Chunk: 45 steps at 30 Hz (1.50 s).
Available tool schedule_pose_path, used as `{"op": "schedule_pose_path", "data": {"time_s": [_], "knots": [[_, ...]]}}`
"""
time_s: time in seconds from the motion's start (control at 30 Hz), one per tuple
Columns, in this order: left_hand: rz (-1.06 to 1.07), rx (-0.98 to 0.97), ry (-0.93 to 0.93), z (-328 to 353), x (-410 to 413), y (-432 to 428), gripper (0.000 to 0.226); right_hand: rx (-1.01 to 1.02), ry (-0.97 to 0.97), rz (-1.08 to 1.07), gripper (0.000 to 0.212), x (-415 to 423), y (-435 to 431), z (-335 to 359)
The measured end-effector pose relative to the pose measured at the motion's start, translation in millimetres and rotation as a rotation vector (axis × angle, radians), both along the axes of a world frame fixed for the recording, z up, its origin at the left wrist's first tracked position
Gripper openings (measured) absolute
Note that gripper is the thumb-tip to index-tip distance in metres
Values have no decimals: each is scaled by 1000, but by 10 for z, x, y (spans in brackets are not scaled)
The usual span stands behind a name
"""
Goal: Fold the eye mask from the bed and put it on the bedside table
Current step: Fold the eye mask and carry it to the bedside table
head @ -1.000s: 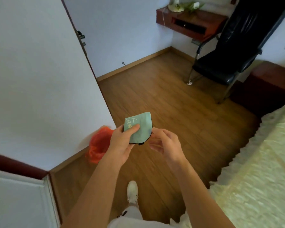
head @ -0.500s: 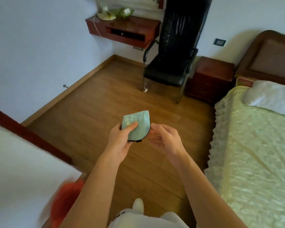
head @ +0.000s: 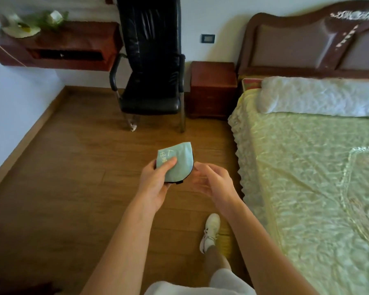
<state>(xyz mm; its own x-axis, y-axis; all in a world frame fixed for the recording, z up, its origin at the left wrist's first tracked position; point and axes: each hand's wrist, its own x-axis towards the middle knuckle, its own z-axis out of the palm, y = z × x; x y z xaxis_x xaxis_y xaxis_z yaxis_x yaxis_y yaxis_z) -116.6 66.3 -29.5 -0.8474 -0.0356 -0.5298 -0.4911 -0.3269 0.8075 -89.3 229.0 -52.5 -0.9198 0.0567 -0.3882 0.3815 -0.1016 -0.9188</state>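
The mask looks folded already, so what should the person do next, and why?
Probably step forward toward the dark red wooden bedside table past the black leather chair. The folded mint-green fabric eye mask is pinched in the left hand, the right hand loose beside it, and the table stands well ahead, out of reach.

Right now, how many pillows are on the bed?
1: a white pillow lies at the head of the bed, against the headboard. The frame cuts off the bed's right side, so another may be hidden.
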Motion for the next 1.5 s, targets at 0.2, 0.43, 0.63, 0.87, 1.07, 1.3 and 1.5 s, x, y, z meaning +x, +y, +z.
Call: {"op": "schedule_pose_path", "data": {"time_s": [0.2, 0.43, 0.63, 0.87, 1.07, 1.3, 1.5], "knots": [[-65, -8, 11, -34, -1207, 719, 36, 5, 16, -90, 42, -1128, 736, -63], [-82, -26, 54, 173, -2597, 1586, 43, 7, 56, -109, 41, -2544, 1609, 186], [-91, -37, 46, 163, -3413, 2006, 45, -28, 47, -113, 38, -3330, 1964, 124], [-120, -14, 22, -45, -4521, 2347, 22, -60, 7, -152, 40, -4346, 2291, -72], [-151, 16, 15, -256, -5922, 2636, 19, -39, -33, -241, 37, -5642, 2617, -178], [-151, -3, 24, -197, -7497, 2874, 21, -39, -51, -305, 30, -7179, 2887, 19], [-141, -11, -5, -216, -8331, 3027, 32, -56, -67, -294, 30, -7989, 3039, -20]]}}
